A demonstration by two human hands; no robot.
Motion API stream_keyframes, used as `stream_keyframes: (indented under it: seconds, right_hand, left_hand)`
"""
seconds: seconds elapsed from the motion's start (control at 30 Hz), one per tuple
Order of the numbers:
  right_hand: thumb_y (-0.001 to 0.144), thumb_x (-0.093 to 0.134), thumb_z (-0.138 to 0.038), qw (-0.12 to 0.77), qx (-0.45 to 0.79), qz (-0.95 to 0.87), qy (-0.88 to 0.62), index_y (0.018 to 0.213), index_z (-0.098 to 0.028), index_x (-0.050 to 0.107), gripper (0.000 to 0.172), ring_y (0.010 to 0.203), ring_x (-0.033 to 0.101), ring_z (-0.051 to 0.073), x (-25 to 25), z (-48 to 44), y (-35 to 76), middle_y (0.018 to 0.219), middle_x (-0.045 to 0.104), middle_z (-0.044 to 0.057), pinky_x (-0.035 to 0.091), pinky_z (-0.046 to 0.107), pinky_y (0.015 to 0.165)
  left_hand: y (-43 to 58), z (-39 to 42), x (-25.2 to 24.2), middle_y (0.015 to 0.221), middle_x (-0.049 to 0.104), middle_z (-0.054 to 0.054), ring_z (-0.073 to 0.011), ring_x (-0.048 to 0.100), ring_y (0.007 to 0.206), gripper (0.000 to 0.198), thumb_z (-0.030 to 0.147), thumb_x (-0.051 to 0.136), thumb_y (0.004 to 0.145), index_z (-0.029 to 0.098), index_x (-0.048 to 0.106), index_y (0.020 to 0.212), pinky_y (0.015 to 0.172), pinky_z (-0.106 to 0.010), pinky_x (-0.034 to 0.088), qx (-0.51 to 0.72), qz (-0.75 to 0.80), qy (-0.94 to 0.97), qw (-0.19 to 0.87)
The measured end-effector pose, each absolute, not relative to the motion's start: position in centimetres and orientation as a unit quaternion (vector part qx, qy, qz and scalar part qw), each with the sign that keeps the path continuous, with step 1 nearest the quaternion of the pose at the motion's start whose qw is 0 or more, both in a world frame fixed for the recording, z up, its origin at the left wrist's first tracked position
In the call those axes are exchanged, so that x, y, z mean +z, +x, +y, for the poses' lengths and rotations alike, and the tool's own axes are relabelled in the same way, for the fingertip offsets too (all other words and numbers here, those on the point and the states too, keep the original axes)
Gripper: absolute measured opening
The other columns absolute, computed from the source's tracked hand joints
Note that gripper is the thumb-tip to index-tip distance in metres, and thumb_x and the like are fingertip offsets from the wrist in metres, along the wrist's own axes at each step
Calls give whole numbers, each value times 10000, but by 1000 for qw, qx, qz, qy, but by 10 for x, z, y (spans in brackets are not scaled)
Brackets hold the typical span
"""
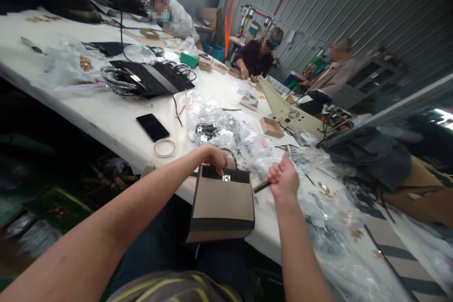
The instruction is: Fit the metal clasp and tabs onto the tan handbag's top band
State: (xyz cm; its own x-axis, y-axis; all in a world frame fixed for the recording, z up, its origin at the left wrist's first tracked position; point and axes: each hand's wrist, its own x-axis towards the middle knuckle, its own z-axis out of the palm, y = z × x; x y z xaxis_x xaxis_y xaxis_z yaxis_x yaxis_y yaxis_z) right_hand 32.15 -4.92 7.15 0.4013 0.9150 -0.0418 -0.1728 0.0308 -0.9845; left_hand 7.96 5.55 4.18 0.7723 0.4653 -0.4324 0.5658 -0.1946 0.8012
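Observation:
A taupe and black handbag [223,198] rests over the table's near edge, above my lap. Set in its dark upper band is a small shiny metal fitting [226,178]. My left hand [217,158] is closed at the bag's far edge, thumb near the fitting; some fingers are hidden behind the edge. To the right of the bag, my right hand [284,178] is raised and closed around a dark stick-like tool [262,186], whose kind I cannot make out. Clear plastic bags [212,120] with small metal parts lie just beyond both hands.
A black phone [153,127] and a ring-shaped band [164,147] lie to the left. Black bag pieces [152,78] sit behind them. A small cardboard box [271,127] and a beige machine [292,108] stand ahead. Three people work across the table. Striped panels [399,250] lie at right.

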Motion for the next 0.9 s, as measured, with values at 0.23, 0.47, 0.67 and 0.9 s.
stream_keyframes:
  seconds: [0.23,0.47,0.67,0.9]
  right_hand:
    - [810,723,-893,452,387,-408,-692,627,-310,329,727,368,283,86,19,-35,364,457,313,-105,191,259,347]
    - [881,760,-700,405,230,-502,-729,739,-249,656,485,844,702,292,9,-39,355,725,704,87,527,353,742]
    - [1108,494,-591,388,156,-657,-627,1421,-214,718,539,1377,651,353,19,-66,333,1426,728,190,483,528,1217]
    - [969,770,-583,319,419,-673,-519,1453,-267,720,580,1286,727,309,33,-64,353,1355,799,85,544,478,1172]
  left_hand:
    - [77,53,41,924,844,-66,-318,775,925,427,322,898,514,214,849,925,754,-386,636,-98,318,741,583]
    - [78,41,32,923,836,-47,-284,748,919,436,289,844,581,188,847,1006,731,-316,577,-67,330,761,555]
    - [71,34,28,920,826,-32,-231,717,836,382,270,801,652,173,829,1021,709,-287,528,-24,295,772,562]
    - [69,25,55,948,810,-16,-212,719,848,340,271,848,704,186,813,1032,741,-276,540,2,239,754,612]
